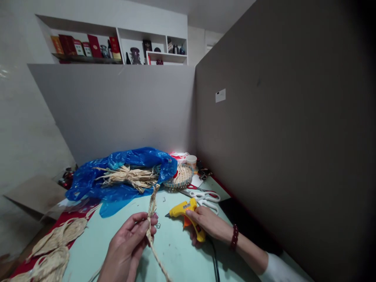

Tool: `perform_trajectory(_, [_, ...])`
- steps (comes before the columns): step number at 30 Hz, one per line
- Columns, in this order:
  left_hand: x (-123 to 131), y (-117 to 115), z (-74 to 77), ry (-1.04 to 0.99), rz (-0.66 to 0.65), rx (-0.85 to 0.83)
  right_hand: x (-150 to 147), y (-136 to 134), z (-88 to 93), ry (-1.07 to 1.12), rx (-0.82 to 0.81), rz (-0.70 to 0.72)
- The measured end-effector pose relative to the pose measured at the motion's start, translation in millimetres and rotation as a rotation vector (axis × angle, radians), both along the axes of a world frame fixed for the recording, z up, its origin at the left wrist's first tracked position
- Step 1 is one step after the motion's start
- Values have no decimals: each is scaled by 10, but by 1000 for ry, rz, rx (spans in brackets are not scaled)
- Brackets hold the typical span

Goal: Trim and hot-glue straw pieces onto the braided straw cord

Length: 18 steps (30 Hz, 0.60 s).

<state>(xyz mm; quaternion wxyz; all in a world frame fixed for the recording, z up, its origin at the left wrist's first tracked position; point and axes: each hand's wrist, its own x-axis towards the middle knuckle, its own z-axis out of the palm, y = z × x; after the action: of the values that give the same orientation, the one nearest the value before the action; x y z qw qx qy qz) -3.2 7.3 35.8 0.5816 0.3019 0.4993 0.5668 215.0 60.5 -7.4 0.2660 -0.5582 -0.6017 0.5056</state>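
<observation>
In the head view, my left hand (129, 243) pinches a braided straw cord (152, 203) between thumb and fingers. The cord hangs on below the fingers toward the bottom edge, and its upper end rises toward a blue bag. My right hand (205, 223) grips a yellow glue gun (183, 209) by its handle. The gun's dark nozzle points left at the cord, a small distance away from it. A black cable (216, 260) runs down from the gun. Small metal bits (158, 225) lie on the pale green tabletop (176, 254) beside my left fingertips.
Dried straw (132, 177) lies on a blue plastic bag (143, 154) at the back. Near it are a woven basket (180, 178), a paper cup (191, 160) and white-handled scissors (208, 199). Woven straw pieces (58, 239) sit at the left edge. Grey panels (132, 105) enclose the table.
</observation>
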Motion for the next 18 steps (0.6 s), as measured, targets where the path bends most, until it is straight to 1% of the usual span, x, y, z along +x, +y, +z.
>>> perform_trajectory(4, [9, -39, 2, -37, -39, -7, 57, -70, 148, -370, 301, -81])
perform_trajectory(6, [22, -67, 8, -54, -51, -5, 44, -124, 263, -467, 398, -90])
perform_trajectory(8, [45, -90, 12, -69, -61, -3, 5, -166, 404, -477, 489, -70])
perform_trajectory(11, [94, -112, 10, -58, -75, -19, -84, -191, 599, -355, 601, -4])
perform_trajectory(13, [131, -124, 11, -20, -84, -30, -147, -193, 667, -132, 725, 34])
perform_trajectory(15, [166, -136, 19, 26, -78, -39, -198, -202, 674, 64, 878, 65])
perform_trajectory(16, [180, -142, 23, 53, -67, -42, -216, -213, 662, 124, 954, 78])
perform_trajectory(18, [194, -148, 26, 111, -42, -43, -240, -247, 630, 161, 1081, 95])
